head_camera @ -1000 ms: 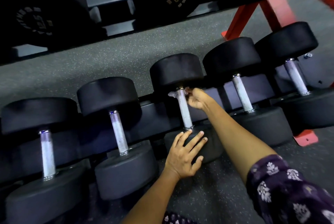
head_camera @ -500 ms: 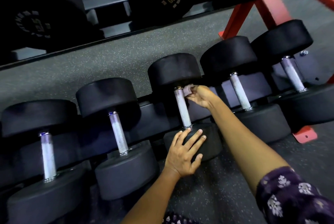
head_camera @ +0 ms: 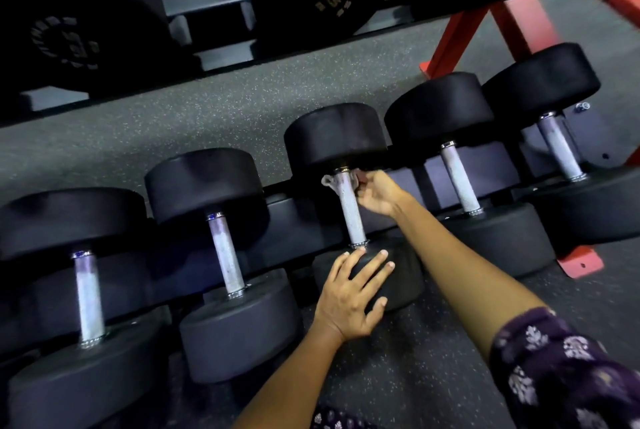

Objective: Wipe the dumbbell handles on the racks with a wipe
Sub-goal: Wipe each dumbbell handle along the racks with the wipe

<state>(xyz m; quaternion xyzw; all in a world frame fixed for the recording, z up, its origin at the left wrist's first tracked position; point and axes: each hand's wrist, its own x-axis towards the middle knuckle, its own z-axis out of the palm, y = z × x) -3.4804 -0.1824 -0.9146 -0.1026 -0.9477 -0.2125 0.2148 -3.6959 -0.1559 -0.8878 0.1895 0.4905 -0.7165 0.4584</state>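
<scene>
Grey knurled steel handle [head_camera: 350, 210] runs from far to near; my right hand [head_camera: 379, 194] pinches the pale wipe [head_camera: 332, 180] at its far end, left hand [head_camera: 349, 297] flat on the near black rubber head [head_camera: 403, 276]

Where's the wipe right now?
In the head view, the wipe is wrapped round the top of the middle dumbbell's handle, just under its far weight head, held there by the right hand.

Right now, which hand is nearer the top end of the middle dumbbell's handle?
Right. The right hand holds the wipe against the handle just under the far head; the left hand rests flat on the near head, below the handle's bottom.
</scene>
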